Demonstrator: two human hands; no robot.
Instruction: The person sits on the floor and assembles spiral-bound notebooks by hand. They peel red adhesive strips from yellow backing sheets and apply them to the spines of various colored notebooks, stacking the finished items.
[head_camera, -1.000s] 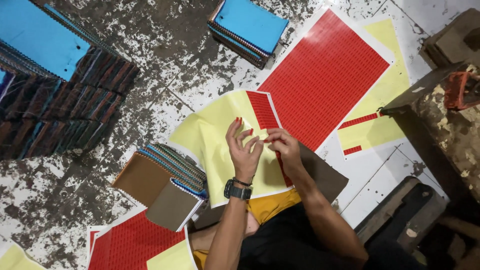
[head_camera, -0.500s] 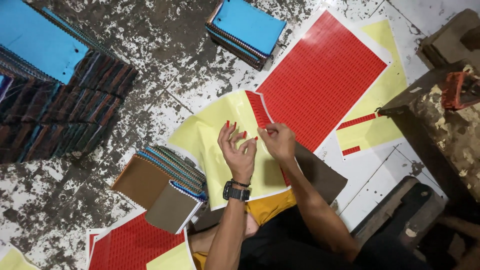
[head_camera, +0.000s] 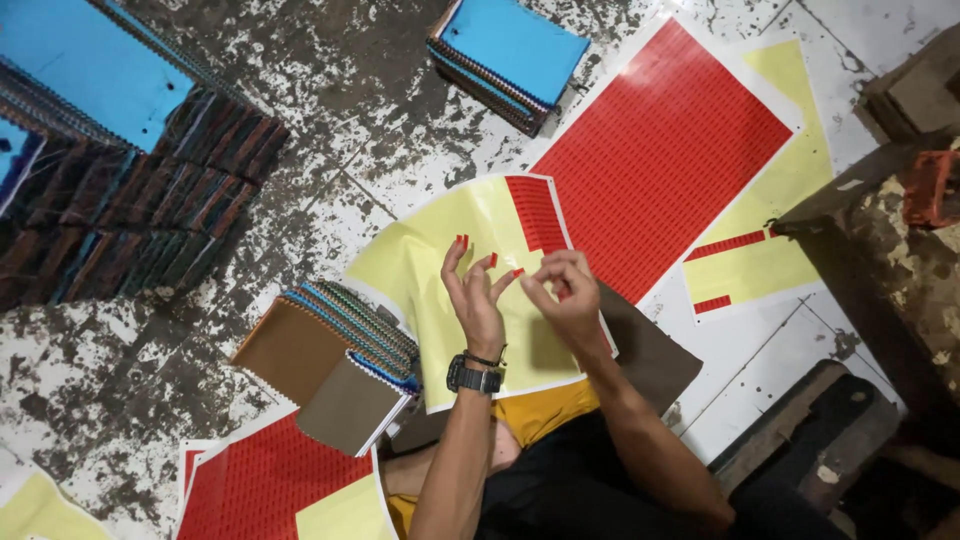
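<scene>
Our left hand is spread open, small red stickers on its fingertips, above the mostly peeled yellow sticker sheet on the floor. Our right hand, at 3 o'clock beside it, pinches one sticker. Brown spiral notebooks lie at 8 o'clock.

yellow sheet, seemingly red stickers

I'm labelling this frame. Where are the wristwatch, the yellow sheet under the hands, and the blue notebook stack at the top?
wristwatch (head_camera: 473, 377), head view, on its face.
yellow sheet (head_camera: 420, 260), head view, bare yellow area.
blue notebook stack (head_camera: 515, 45), head view, top cover.
</scene>
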